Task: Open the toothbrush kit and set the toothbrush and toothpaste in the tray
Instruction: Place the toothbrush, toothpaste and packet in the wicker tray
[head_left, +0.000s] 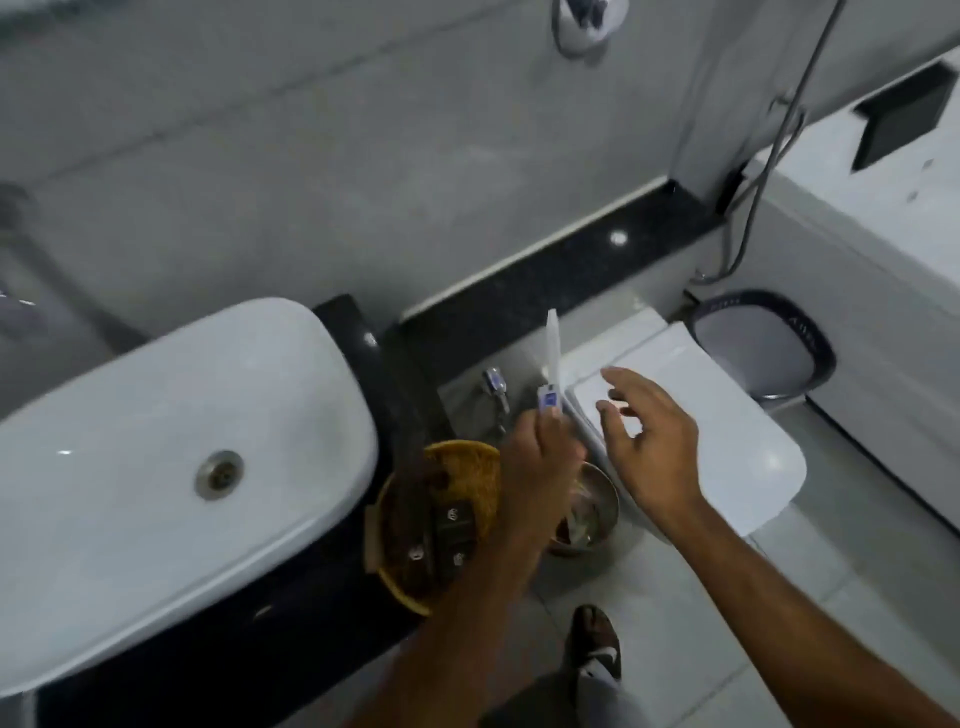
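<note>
The left hand was closed around the lower ends of two items held upright together: a white toothbrush, rising well above the fist, and a small toothpaste tube with a blue-and-white label, just above the fingers. The right hand hung beside it, fingers spread and curved, holding nothing, near the toothbrush but apart from it. Both hands were above the gap between the counter and the closed toilet lid. Below the left wrist, a round woven tray rested on the dark counter beside the white basin; it already held several dark sachets. On the floor beneath the hands stood a small steel bin with what appeared to be crumpled wrapping inside, though motion blur made this uncertain. No kit packaging was visible in either hand. By this evidence the opening step appeared complete and the contents extracted; what remained was to carry both items across to the tray and lay them in it, neither having yet reached it.
</note>
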